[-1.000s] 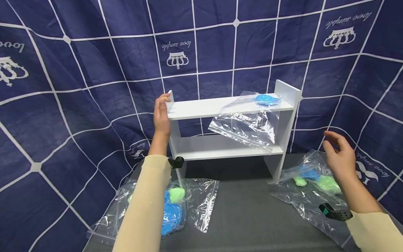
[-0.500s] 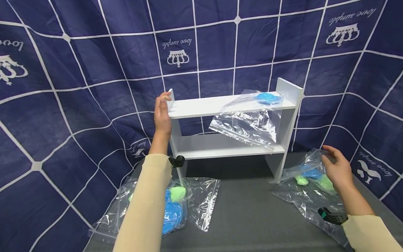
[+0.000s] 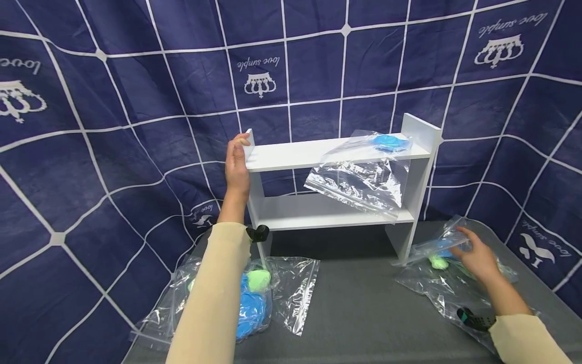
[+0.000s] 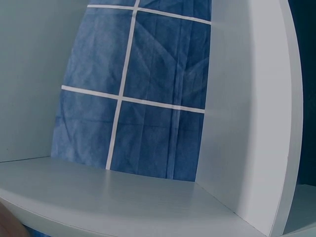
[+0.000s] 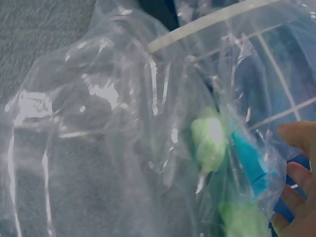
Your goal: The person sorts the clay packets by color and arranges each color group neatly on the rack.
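Observation:
My left hand [image 3: 237, 164] grips the upper left side panel of a white two-tier shelf [image 3: 291, 155], with its fingers over the panel's top edge. The left wrist view looks into the shelf's white boards [image 4: 261, 108]. On the right, my right hand [image 3: 476, 258] is at a clear zip bag [image 3: 447, 288] on the dark tabletop. In the right wrist view, the thumb and fingers of that hand [image 5: 298, 192] are spread at the bag's edge. Inside the bag show a soft-looking blue piece [image 5: 251, 160] and pale green lumps [image 5: 210, 143].
Another clear bag with a blue bundle [image 3: 445, 246] partly under the hand's reach belongs to the right pile. A bag [image 3: 359, 184] holding a blue piece drapes over the top board. Bags with blue and green pieces [image 3: 259, 280] lie front left. A navy curtain [image 3: 313, 65] hangs behind.
My right hand has moved left and down, from above the right-hand bag to right at it. My left hand keeps its grip on the shelf.

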A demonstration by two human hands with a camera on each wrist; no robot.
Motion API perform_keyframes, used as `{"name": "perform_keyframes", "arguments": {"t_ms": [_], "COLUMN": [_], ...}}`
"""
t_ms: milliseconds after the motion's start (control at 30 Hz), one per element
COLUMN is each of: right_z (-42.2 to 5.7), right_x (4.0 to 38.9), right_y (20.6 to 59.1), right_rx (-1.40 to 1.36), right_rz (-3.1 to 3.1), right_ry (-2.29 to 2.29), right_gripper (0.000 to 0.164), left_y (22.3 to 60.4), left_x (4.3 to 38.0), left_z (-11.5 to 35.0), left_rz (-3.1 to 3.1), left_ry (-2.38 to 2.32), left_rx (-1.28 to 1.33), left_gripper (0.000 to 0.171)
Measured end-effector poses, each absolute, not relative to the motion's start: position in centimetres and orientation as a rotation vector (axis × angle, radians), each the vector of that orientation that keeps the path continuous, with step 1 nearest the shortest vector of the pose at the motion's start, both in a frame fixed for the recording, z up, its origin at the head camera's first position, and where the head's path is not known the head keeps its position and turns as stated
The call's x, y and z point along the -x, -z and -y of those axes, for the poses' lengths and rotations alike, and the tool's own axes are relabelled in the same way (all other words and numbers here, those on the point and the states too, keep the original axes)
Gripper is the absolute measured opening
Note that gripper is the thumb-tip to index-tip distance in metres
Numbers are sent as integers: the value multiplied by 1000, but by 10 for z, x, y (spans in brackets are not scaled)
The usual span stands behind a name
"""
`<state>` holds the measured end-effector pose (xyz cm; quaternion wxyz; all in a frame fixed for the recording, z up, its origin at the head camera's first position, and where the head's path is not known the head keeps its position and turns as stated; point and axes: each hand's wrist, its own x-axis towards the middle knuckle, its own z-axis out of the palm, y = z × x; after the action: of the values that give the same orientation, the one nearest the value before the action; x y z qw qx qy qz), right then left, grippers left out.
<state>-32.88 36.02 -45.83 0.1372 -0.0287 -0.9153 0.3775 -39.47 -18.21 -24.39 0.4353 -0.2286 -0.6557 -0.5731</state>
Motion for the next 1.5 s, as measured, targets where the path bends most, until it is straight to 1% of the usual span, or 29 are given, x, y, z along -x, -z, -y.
{"name": "perform_keyframes", "arguments": {"t_ms": [333, 567, 733, 1033, 1200, 1433, 1500], "right_z": [-362, -362, -364, -366, -364, -362, -362], "right_x": [336, 333, 333, 335, 335, 335, 335], "right_y": [479, 481, 481, 480, 479, 480, 480], "right_rx": [-31, -25, -24, -12, -20, -6, -5], "right_rz": [2612, 2673, 2756, 2797, 2784, 2819, 2834], "right_ry": [-889, -769, -716, -635, -647, -630, -623], "right_gripper": [66, 61, 62, 61, 62, 72, 71], "left_y": [244, 243, 243, 242, 241, 240, 240], "left_x": [395, 395, 396, 396, 394, 393, 394], "left_z": [183, 182, 181, 181, 182, 181, 181], "left_rz": [1666, 1650, 1656, 1666, 1678, 1662, 1670], "left_ry": [1408, 1408, 1408, 1401, 1392, 1426, 1423], "left_rx": [558, 582, 582, 557, 557, 560, 552], "left_gripper": [31, 31, 31, 27, 30, 29, 29]}}
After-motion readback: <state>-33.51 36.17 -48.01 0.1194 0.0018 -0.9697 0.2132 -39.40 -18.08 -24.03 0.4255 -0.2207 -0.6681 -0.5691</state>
